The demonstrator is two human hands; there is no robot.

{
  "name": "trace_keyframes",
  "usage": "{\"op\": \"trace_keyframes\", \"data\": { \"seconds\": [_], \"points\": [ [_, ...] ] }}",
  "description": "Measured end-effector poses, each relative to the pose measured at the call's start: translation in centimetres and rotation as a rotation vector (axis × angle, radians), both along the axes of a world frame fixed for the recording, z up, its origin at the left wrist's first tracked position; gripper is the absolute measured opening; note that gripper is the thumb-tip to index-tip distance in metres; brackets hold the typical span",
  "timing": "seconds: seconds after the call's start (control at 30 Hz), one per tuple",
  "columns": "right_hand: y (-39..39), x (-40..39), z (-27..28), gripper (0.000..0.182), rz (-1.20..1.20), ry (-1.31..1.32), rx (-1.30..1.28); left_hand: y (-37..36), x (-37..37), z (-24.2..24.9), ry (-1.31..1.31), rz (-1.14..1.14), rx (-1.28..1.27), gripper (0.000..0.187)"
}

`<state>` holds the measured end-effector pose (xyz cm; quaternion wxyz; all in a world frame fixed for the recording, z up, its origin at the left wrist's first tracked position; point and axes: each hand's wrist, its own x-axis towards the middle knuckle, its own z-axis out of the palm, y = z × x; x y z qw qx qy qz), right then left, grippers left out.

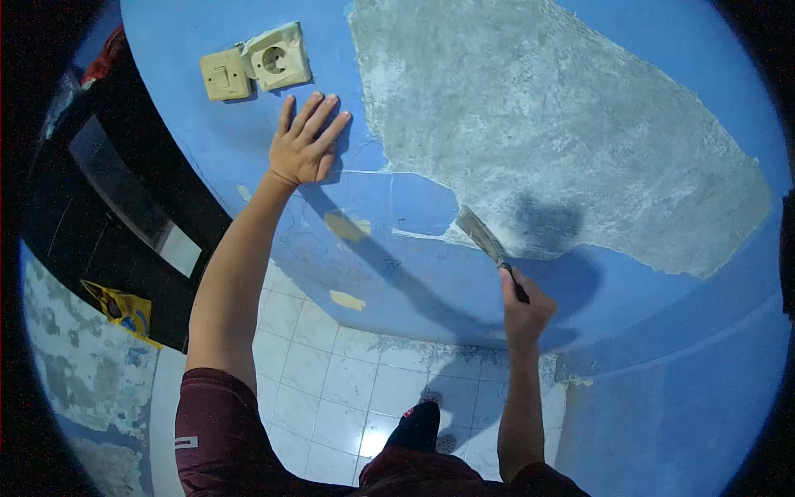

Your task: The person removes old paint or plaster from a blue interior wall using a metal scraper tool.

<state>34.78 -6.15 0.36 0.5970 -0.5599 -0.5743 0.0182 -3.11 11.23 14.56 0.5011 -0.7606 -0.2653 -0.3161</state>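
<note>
My left hand (306,142) lies flat on the blue wall (439,286), fingers spread, just below the socket. In my right hand (527,308) is a putty knife (482,234), gripped by its black handle. The blade tip touches the wall at the lower left edge of a large grey bare patch (546,124), where the blue paint is gone. A tongue of blue paint (424,203) with a pale, ragged outline borders the patch left of the blade.
A cream light switch (225,75) and a wall socket (280,60) sit at the upper left. A dark frame (108,190) stands at left with a yellow packet (124,311) by it. White floor tiles (331,398) lie below, with flakes along the wall's foot.
</note>
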Motion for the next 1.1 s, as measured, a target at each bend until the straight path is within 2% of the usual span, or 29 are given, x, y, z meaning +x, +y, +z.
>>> {"op": "trace_keyframes", "data": {
  "seconds": [0.37, 0.57, 0.87, 0.93, 1.1],
  "points": [
    [0.0, 0.1, -0.4, 0.015, -0.027, -0.067, 0.052, 0.2, 0.0, 0.1, 0.0, 0.014, 0.0, 0.054],
    [-0.1, 0.3, -0.1, 0.016, -0.031, -0.032, -0.025, -0.1, 0.0, 0.0, -0.003, 0.015, -0.022, 0.057],
    [0.3, 0.5, 0.0, 0.015, -0.025, -0.141, 0.1, 0.2, -0.3, -0.2, 0.006, 0.022, 0.0, 0.053],
    [0.1, -0.2, -0.2, 0.015, 0.001, -0.098, 0.011, 0.3, -0.2, -0.3, 0.02, 0.013, 0.003, 0.052],
    [0.1, 1.0, -0.4, 0.015, -0.002, -0.049, 0.04, 0.1, -0.6, -0.1, 0.057, 0.045, 0.003, 0.052]
  ]
}}
